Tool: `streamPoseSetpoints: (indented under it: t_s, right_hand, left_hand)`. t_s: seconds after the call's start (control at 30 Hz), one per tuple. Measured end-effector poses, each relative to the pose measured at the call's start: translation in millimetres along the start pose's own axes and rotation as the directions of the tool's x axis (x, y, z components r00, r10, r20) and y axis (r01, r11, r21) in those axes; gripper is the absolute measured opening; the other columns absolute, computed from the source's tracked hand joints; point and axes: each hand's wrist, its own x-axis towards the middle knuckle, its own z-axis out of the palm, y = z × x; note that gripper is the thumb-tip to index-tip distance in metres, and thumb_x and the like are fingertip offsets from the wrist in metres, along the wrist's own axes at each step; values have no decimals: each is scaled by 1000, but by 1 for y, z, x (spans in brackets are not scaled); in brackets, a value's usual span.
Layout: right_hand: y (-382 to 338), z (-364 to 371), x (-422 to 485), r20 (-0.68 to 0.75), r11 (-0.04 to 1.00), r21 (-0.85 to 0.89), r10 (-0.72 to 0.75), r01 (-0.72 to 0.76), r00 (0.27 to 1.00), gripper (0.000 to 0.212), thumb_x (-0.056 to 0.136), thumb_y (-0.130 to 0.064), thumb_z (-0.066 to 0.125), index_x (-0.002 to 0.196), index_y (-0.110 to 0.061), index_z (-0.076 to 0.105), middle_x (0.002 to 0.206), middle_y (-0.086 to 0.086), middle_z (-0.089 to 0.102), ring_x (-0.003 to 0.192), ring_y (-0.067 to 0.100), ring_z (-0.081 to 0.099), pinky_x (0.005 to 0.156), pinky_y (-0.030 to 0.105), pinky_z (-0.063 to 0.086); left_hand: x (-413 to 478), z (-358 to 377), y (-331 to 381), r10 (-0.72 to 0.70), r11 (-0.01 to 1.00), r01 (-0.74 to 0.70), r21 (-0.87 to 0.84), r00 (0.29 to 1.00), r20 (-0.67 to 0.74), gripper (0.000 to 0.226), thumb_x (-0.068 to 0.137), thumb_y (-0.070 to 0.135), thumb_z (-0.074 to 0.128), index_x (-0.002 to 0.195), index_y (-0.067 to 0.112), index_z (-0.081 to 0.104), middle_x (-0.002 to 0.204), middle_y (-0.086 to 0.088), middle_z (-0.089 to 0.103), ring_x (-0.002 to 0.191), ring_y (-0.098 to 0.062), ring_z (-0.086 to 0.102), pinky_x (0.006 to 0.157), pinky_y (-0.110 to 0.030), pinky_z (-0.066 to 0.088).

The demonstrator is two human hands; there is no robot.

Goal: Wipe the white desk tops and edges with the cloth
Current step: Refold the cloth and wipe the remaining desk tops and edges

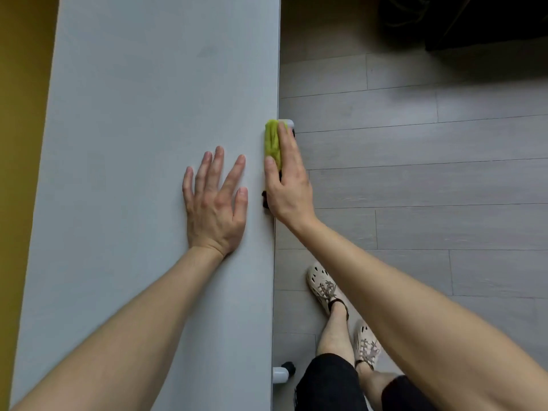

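The white desk top [142, 120] runs from near to far through the left half of the view. A green cloth [272, 142] is folded over its right edge. My right hand [289, 179] grips the cloth there, thumb on the top surface and fingers down over the side of the edge. My left hand [215, 203] rests flat on the desk top just left of it, fingers spread and holding nothing.
A yellow wall [17, 143] borders the desk on the left. Grey plank floor [430, 173] lies to the right, with my feet in pale shoes [324, 287] beside the desk. A white desk foot [280, 375] shows below the edge, and dark furniture [474, 22] stands far right.
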Motion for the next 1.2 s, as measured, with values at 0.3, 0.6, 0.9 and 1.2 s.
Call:
streamPoseSetpoints:
  t_s: [0.3,0.6,0.9,1.2]
  right_hand:
    - [28,8,-200,67,997,10,-76,76,995,67,113,-19,50,173,-20,20,183,-1,9,168,18,13,133,48,23]
    - [15,4,-123,31,1000,26,-8,7,999,65,111,-34,40,173,-28,21,182,-3,14,162,-1,15,132,33,23]
    - [34,0,-309,175,997,38,-79,74,981,68,116,-21,46,174,-21,12,183,-2,-3,169,17,2,135,52,17]
    - [34,13,-199,14,993,78,-89,87,996,66,110,-18,48,172,-16,25,180,2,21,167,13,17,132,23,16]
  left_hand:
    - [-1,1,-1,-11,1000,12,-5,999,42,57,109,38,39,166,33,43,177,-7,31,165,-27,24,132,-62,16]
    - [-162,-43,2,2,998,8,-61,986,169,58,110,32,45,168,30,39,180,-5,22,168,-23,17,133,-60,17]
    - [-273,-50,10,-88,996,87,14,988,131,61,108,41,41,167,28,39,180,-5,21,167,-27,19,129,-69,17]
    - [-274,-45,11,-90,996,89,10,992,92,61,108,41,41,168,30,39,180,-3,21,167,-25,18,130,-67,15]
